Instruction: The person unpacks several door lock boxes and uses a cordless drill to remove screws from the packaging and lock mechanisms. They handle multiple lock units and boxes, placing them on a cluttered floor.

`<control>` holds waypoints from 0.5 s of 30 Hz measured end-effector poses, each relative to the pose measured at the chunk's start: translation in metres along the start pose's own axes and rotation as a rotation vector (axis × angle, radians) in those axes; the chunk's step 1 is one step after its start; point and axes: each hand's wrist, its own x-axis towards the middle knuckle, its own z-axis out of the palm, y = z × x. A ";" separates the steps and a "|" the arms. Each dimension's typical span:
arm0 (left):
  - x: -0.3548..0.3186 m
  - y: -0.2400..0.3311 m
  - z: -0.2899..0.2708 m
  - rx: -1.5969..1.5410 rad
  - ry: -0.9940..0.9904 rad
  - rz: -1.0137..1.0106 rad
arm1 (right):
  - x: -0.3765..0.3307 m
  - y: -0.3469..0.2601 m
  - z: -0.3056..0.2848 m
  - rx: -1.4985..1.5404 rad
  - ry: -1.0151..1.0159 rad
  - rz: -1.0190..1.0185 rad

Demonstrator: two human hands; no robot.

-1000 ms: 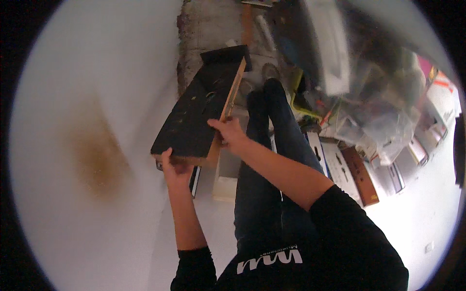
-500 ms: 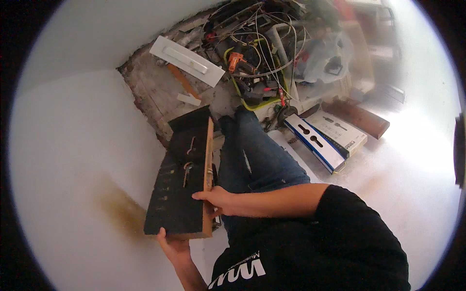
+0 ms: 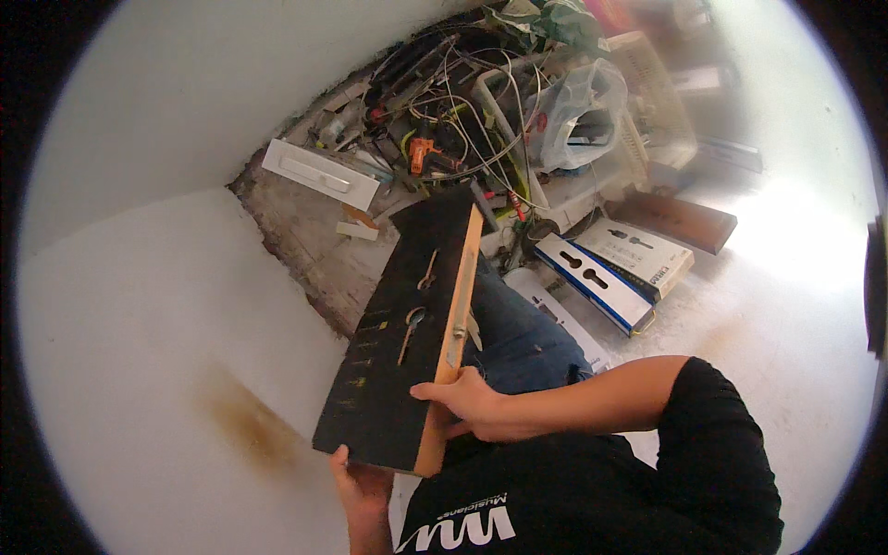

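Black box [image 3: 384, 370]: long and narrow, lifted in front of the person, its near end close to the shirt [image 3: 592, 499] and its far end slanting away toward the clutter; the black face looks up, the tan side [image 3: 456, 347] is on the right.
Key shapes [image 3: 405, 344]: two of them down the face; I can't tell from here whether they are printed or cut.
Left hand [image 3: 365, 486]: closed on the near end, thumb over the edge of the face, the other fingers mostly hidden beneath.
Right hand [image 3: 469, 404]: gripping the right edge near the same end, thumb on the face, fingers around the tan side.
Jeans [image 3: 527, 342]: just right of the box, partly covered by it.
White panel [image 3: 319, 176]: beyond the box to the left, on a rough patch of floor [image 3: 296, 236], a raised bar along it.
Orange drill [image 3: 423, 155]: past the far end, among loose cables.
Clear bag [image 3: 578, 120]: right of the drill, beside a cream basket [image 3: 652, 83].
Right of the legs: a blue-edged box [image 3: 601, 298], a white box [image 3: 643, 257] against it, a brown box [image 3: 680, 220] beyond.
Brown stain [image 3: 245, 421]: on the white wall [image 3: 139, 139], left.
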 end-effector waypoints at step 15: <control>0.133 -0.166 0.153 -0.466 -0.404 -0.273 | 0.021 -0.146 -0.165 -0.497 0.488 -0.713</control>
